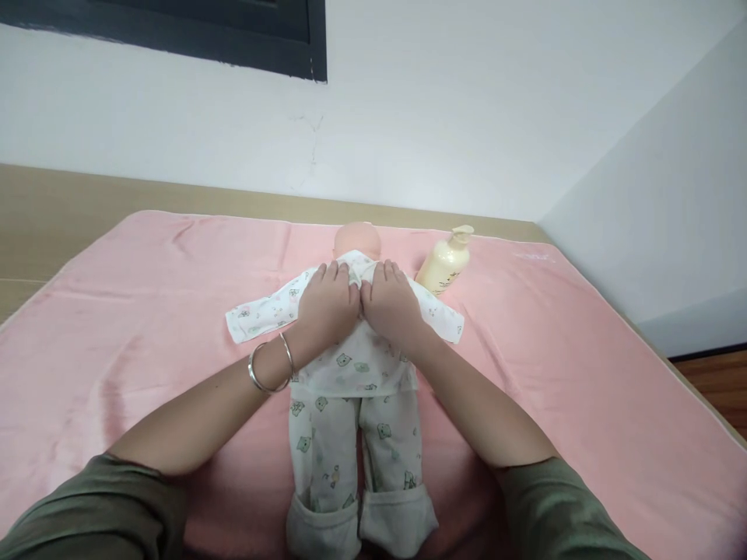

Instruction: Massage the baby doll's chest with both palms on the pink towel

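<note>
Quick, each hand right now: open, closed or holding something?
Left hand: open, palm down on the white, long-sleeved fabric shirt with small printed figures.
Right hand: open, palm down on the same shirt.

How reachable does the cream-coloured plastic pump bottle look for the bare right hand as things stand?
Probably yes: the right hand lies flat on the white printed cloth top of the bald doll. Only the top's flat sleeve lies between, and nothing visible covers the pump head of the bottle.

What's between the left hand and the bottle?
In the head view, the right hand and part of a shirt sleeve lie between them.
</note>
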Demonstrator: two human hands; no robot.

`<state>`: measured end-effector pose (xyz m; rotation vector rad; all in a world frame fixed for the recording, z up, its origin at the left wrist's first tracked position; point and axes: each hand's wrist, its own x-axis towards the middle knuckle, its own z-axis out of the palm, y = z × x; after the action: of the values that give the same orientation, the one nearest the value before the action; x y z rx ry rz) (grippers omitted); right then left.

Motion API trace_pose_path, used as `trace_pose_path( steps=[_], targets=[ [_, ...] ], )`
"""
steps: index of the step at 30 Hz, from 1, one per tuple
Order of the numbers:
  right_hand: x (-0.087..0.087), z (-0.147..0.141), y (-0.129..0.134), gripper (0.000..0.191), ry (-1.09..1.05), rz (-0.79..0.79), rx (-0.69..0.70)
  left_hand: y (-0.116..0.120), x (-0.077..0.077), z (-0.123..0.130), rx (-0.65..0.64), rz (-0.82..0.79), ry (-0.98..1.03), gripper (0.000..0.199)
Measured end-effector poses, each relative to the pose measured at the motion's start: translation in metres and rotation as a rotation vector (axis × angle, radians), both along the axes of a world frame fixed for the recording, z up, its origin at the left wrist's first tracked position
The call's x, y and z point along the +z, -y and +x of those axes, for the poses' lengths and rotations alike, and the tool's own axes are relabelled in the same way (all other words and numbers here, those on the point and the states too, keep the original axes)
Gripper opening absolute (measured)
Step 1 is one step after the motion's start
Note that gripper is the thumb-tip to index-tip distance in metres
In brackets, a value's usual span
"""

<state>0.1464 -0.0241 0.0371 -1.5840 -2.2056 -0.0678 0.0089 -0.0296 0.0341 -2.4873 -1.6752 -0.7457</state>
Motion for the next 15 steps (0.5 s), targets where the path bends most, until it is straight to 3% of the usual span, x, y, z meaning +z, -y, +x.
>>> trace_pose_path(
  steps=[3,6,12,15],
  targets=[
    [-0.003,-0.014,0.028,0.060,0.002,0.003,0.000,-0.021,0.002,-0.011,0.072,-0.116,0.050,0.031],
    [-0.003,-0.018,0.036,0.060,0.003,-0.029,0.019,-0.028,0.005,-0.015,0.178,-0.215,0.130,0.034],
    [0.005,0.007,-0.016,0.060,-0.064,-0.163,0.003,0.004,-0.001,0.000,0.035,-0.036,0.083,0.028],
    [0.007,0.013,-0.029,0.061,-0.058,-0.174,-0.016,0.007,-0.005,0.002,-0.014,-0.019,0.121,0.030]
  ],
)
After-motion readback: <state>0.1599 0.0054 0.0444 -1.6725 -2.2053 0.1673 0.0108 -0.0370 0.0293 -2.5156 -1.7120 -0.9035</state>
